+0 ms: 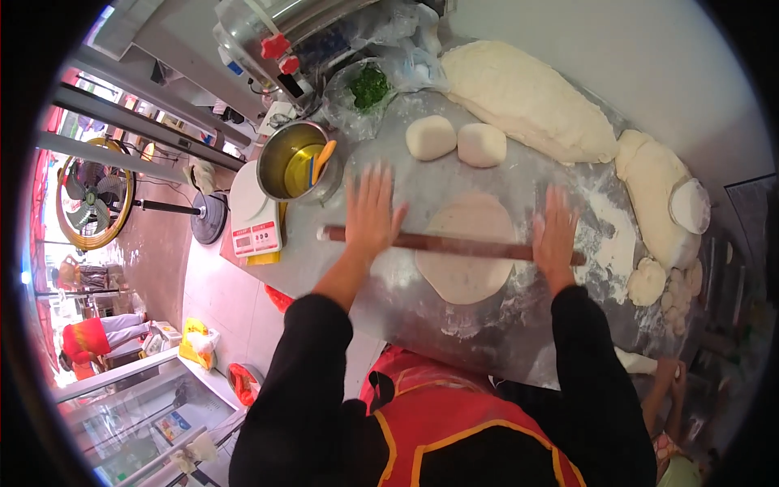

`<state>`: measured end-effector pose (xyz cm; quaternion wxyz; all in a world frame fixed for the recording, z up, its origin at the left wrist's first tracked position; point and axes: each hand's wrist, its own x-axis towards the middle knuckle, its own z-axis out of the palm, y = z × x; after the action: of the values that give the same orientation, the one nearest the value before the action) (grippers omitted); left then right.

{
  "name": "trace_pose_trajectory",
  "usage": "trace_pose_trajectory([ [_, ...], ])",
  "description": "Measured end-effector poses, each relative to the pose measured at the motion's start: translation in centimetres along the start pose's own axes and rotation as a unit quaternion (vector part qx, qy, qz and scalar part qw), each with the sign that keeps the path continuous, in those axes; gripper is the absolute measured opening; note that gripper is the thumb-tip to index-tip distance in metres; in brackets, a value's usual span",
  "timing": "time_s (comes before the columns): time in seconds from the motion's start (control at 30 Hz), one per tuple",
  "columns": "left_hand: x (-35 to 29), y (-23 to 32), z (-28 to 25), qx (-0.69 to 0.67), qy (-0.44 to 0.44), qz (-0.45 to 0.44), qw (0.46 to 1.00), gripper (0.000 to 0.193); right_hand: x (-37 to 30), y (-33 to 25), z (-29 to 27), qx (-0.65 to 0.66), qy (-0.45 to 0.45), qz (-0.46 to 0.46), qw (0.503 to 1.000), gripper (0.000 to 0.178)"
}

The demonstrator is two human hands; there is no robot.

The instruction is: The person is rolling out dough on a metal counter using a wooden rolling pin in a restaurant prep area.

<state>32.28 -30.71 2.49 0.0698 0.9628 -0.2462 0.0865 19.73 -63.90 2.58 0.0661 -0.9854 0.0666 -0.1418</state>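
Note:
A dark brown rolling pin [466,247] lies across a flattened sheet of dough [464,280] on the metal table. My left hand [373,209] rests over the pin's left part, palm down with the fingers stretched forward. Near the other end, my right hand [556,235] presses flat on the pin, its fingers also extended and slightly blurred. Two rounded dough pieces [431,137] sit beyond the sheet. Behind them stretches a large mass of dough [527,101].
Left of my left hand stand a metal pot [299,162] of yellow liquid and a white scale [258,231]. Chopped greens [369,88] lie in a plastic bag. More dough [659,195] and loose flour [604,235] line the right side. Another person's hands [667,381] work at lower right.

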Motion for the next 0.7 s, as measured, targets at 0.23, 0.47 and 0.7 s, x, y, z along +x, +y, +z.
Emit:
trace_pose_trajectory([
  [0.23, -16.4, 0.1, -2.0, -0.137, -0.039, 0.027, 0.989, 0.066, -13.3, -4.0, -3.0, 0.126, -0.077, -0.002, 0.989, 0.054],
  [0.47, -15.2, 1.4, -4.3, -0.175, -0.066, 0.099, 0.977, 0.033, 5.6, -3.5, 6.7, 0.315, -0.326, 0.095, 0.886, 0.038],
  [0.7, -20.9, 3.2, -6.3, -0.18, -0.085, 0.02, 0.98, 0.035, 4.0, -23.0, 9.1, 0.23, -0.348, -0.44, 0.795, 0.02],
])
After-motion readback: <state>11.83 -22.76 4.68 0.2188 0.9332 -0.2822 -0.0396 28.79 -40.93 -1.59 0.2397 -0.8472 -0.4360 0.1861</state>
